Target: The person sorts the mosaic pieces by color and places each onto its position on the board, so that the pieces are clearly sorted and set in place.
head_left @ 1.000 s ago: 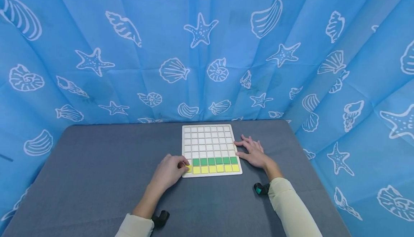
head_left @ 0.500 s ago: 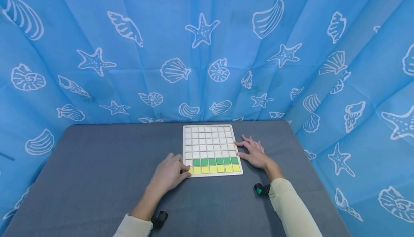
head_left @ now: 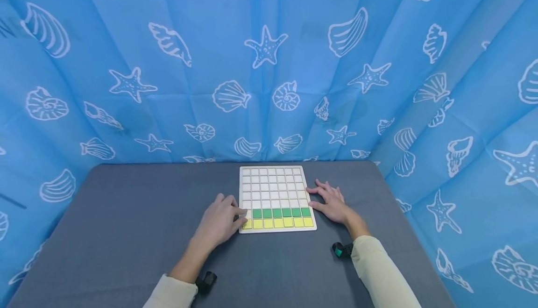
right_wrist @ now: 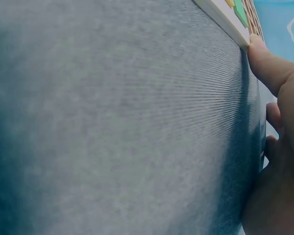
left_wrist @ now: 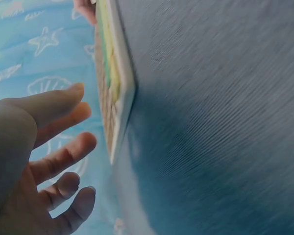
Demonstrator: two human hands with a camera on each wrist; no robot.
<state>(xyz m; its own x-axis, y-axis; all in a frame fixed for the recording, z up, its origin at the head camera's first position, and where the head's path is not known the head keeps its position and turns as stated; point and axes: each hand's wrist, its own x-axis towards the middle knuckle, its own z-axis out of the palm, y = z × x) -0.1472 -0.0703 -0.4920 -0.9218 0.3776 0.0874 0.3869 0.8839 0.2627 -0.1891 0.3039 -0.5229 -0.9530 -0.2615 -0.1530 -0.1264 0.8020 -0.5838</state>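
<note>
A square white grid board lies on the grey table. Yellow tiles fill its nearest row. Green tiles line the second row, except for the white leftmost cell. My left hand is over the board's near left corner, thumb and index finger apart above the leftmost yellow tile. In the left wrist view its fingers are loosely bent with nothing between them. At the board's right edge, my right hand has spread fingers, and its thumb touches the white rim.
The grey tabletop extends around the board on all sides. Behind it and at the right hangs a blue curtain with white shells and starfish. Black wrist devices sit at both cuffs.
My left thumb and index finger have parted over the leftmost yellow tile, which now shows between them. The right hand stays at the board's edge. The head view has shifted slightly.
</note>
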